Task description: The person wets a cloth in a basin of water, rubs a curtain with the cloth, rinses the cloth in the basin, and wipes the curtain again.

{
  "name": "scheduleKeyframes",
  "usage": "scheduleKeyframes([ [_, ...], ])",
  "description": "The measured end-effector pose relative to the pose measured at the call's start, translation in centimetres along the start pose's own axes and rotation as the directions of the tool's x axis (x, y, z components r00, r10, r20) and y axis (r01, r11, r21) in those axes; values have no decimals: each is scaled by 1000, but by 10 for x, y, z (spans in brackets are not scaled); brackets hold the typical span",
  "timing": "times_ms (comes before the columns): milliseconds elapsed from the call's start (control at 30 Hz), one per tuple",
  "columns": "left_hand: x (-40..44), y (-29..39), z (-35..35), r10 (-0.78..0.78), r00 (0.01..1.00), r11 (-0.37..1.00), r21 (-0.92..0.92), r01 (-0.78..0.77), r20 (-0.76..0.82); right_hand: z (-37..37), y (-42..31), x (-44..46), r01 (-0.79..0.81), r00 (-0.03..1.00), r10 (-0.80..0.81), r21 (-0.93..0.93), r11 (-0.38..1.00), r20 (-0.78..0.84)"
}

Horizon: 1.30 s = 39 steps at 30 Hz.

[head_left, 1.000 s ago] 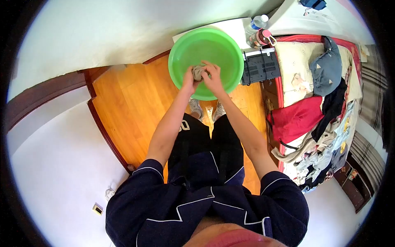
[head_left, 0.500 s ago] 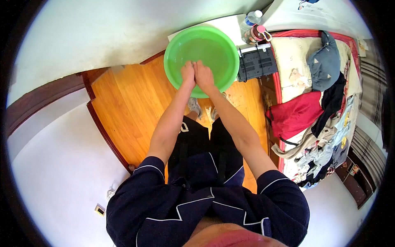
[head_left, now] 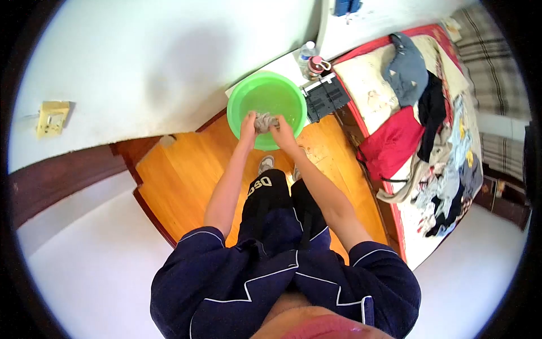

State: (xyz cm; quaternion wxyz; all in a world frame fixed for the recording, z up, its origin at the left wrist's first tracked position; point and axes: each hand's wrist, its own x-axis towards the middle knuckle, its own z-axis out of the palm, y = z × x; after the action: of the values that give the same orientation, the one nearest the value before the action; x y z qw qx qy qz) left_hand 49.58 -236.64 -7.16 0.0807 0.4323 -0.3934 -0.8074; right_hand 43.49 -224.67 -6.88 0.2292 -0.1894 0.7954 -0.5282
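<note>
A bunched grey cloth (head_left: 265,122) is stretched between my two hands over the near part of a green basin (head_left: 232,112). My left hand (head_left: 248,129) grips its left end, fingers closed. At the other end, my right hand (head_left: 284,133) is closed on the same cloth. Water appears to lie in the basin beyond the cloth. Whether the cloth is a sock or a rag cannot be made out.
The basin rests on a white surface (head_left: 289,61) against the wall. Beside it are a clear bottle (head_left: 307,52), a pink-lidded bottle (head_left: 318,66) and a dark grey case (head_left: 326,98). At right, a bed (head_left: 364,80) holds several clothes, including a red garment (head_left: 395,135).
My hands were pressed together over the basin; now they are apart with the grey cloth showing between them. The view has shifted, with more of the left wall in sight.
</note>
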Motion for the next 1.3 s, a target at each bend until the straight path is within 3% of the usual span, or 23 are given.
scheduleKeyframes([
  [100,-36,3,4,8,990,999,29,-12,139,-27,-37,-45,13,998,-9,62,998,-68],
  [200,-56,-9,9,-143,980,954,281,101,135,-40,-41,-86,-90,989,101,102,991,-106],
  [233,-64,-16,14,-140,982,911,405,76,130,-46,-45,-104,23,967,-36,-54,998,-251],
  [267,-75,-24,21,-137,982,851,523,49,130,-52,-48,-124,96,913,-178,-230,968,-368],
  [300,-51,-69,4,115,972,615,754,-230,203,-59,-51,-141,123,866,-250,-299,946,-433],
  [333,-61,-77,12,91,962,596,760,-260,257,-67,-50,-159,90,842,-237,-306,948,-485],
  [400,-88,-89,24,14,849,485,739,-468,528,-80,-47,-197,62,831,110,288,956,-546],
  [433,-132,-66,53,-63,805,535,701,-472,590,-88,-43,-217,3,799,276,463,887,-534],
  [467,-145,-80,61,-98,773,515,697,-499,626,-99,-35,-239,19,760,292,469,883,-581],
  [533,-166,-108,77,-187,540,551,543,-634,821,-114,-12,-282,-182,630,455,450,874,-629],
  [567,-193,-110,92,-299,493,651,553,-521,817,-116,0,-300,-88,503,487,518,851,-714],
  [600,-208,-121,101,-339,448,638,552,-537,827,-118,13,-319,-70,451,501,530,845,-739],
  [667,-238,-148,121,-403,252,478,437,-762,880,-125,34,-360,72,286,484,522,850,-827],
  [733,-275,-177,142,-404,175,495,375,-784,898,-136,42,-401,185,154,527,548,815,-836],
  [800,-304,-219,162,-503,157,474,424,-772,850,-146,55,-450,263,103,613,616,743,-783],
  [900,-351,-282,187,-438,24,605,314,-732,899,-169,58,-517,288,-81,555,513,808,-828],
  [967,-413,-289,213,-548,-22,544,336,-768,836,-186,51,-569,319,-175,539,470,823,-824],
  [1033,-461,-317,236,-634,-55,492,348,-798,771,-201,54,-619,164,-220,502,475,864,-837],
  [1133,-510,-368,260,-667,-214,524,245,-816,713,-220,76,-673,173,-370,436,400,900,-821],
  [1200,-550,-397,274,-801,-153,502,511,-698,578,-239,73,-708,187,-466,441,402,896,-767],
  [1233,-571,-402,276,-816,-161,489,514,-705,556,-247,72,-721,193,-528,442,405,894,-725],
  [1267,-592,-408,280,-860,-181,503,733,-458,478,-255,78,-734,199,-546,450,413,889,-706],
  [1300,-607,-417,282,-888,-220,442,882,-165,404,-267,81,-746,379,-540,512,351,857,-668],
])
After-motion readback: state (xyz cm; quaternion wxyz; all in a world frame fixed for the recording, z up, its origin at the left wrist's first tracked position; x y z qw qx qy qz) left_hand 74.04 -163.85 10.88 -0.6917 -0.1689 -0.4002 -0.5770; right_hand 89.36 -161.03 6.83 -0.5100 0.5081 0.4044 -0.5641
